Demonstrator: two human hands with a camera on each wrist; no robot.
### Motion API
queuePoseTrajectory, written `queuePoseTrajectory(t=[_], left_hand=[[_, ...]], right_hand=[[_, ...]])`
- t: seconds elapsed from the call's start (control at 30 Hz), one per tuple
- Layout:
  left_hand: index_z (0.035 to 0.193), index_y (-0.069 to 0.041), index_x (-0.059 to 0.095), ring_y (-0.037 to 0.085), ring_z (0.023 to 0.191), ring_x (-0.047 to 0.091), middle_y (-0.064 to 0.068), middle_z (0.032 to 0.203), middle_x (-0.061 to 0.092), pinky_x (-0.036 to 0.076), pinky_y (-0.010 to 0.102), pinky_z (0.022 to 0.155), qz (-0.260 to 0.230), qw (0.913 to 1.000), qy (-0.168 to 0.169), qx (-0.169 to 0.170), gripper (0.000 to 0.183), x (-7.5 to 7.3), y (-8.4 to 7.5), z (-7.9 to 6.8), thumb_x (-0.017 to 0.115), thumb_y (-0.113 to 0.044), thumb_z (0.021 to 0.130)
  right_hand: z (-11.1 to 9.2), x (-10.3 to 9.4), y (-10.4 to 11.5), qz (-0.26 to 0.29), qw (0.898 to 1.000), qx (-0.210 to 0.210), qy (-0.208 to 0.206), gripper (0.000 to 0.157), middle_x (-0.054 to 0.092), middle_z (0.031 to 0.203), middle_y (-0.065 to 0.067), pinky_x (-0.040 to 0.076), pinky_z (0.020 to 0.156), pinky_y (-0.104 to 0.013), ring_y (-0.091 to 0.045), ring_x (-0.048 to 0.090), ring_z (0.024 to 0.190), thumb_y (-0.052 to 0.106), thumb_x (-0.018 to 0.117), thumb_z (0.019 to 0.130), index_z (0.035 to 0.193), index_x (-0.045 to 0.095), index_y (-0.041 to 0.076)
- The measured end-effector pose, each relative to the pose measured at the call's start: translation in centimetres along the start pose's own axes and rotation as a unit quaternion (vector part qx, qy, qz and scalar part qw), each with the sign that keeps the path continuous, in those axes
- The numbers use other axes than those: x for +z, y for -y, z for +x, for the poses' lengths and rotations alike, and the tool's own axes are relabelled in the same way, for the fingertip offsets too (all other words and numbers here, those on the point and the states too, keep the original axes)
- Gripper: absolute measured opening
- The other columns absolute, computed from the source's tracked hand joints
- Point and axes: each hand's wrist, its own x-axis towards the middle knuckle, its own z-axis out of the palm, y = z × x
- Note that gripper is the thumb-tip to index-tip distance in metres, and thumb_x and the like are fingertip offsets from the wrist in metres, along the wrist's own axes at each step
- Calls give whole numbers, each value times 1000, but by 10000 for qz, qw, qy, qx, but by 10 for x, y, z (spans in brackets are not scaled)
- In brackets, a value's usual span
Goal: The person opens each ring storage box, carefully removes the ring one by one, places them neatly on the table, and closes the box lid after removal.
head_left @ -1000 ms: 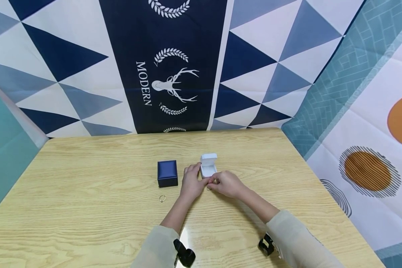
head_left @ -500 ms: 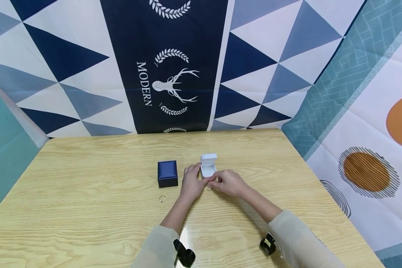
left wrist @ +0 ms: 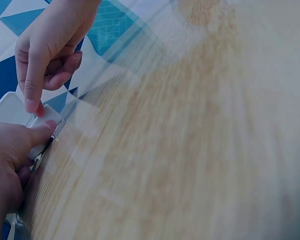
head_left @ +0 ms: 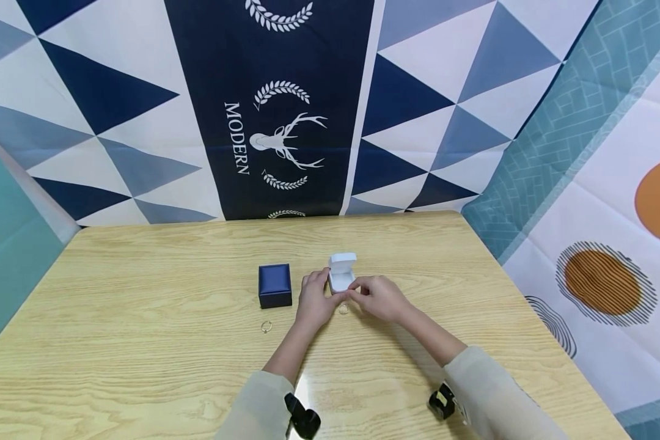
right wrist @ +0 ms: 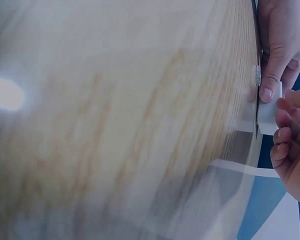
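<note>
A white ring box [head_left: 341,280] stands on the table with its lid raised. My left hand [head_left: 315,300] grips it, fingers along its left side and thumb across the front. My right hand [head_left: 381,297] is at the front right edge, index finger over the rim and thumb just below, pinching there; the left wrist view shows that index fingertip [left wrist: 32,104] touching the box. The other right fingers are curled. A small ring [head_left: 343,310] lies on the table just in front of the hands. Farther left lies a second, gold ring [head_left: 266,327].
A dark blue box [head_left: 275,285], closed, stands left of my left hand. The wooden table [head_left: 159,342] ends at the back against a patterned cloth [head_left: 286,122]. A black device [head_left: 304,417] is worn at the left sleeve, another [head_left: 442,402] at the right.
My right hand has shifted slightly right and up to the front right edge of the ring box, leaving the small ring in front more visible. The left hand keeps its hold.
</note>
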Motion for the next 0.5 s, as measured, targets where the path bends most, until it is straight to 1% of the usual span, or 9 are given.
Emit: queuePoseTrajectory(t=[0.1, 0.3, 0.5], left_hand=[[135, 1, 47, 30, 122, 44, 16, 128, 55, 40, 43, 103, 10, 10000, 2, -26, 71, 0, 0, 0, 75, -31, 78], [135, 2, 46, 30, 122, 45, 16, 128, 55, 41, 43, 102, 39, 10000, 2, -27, 72, 1, 0, 1, 75, -31, 77], [136, 2, 45, 30, 122, 44, 15, 129, 54, 41, 43, 102, 27, 10000, 31, -78, 73, 0, 0, 0, 75, -30, 78]], right_hand=[[0, 0, -1, 39, 9999, 75, -120, 17, 52, 55, 7, 35, 46, -19, -4, 42, 48, 24, 61, 90, 92, 71, 11], [0, -1, -2, 131, 9985, 193, -489, 18, 54, 59, 5, 36, 47, -20, -5, 43, 50, 24, 60, 91, 91, 71, 10], [2, -1, -3, 417, 9945, 510, -815, 19, 61, 68, 1, 39, 49, -22, -9, 48, 57, 23, 59, 92, 96, 70, 9]])
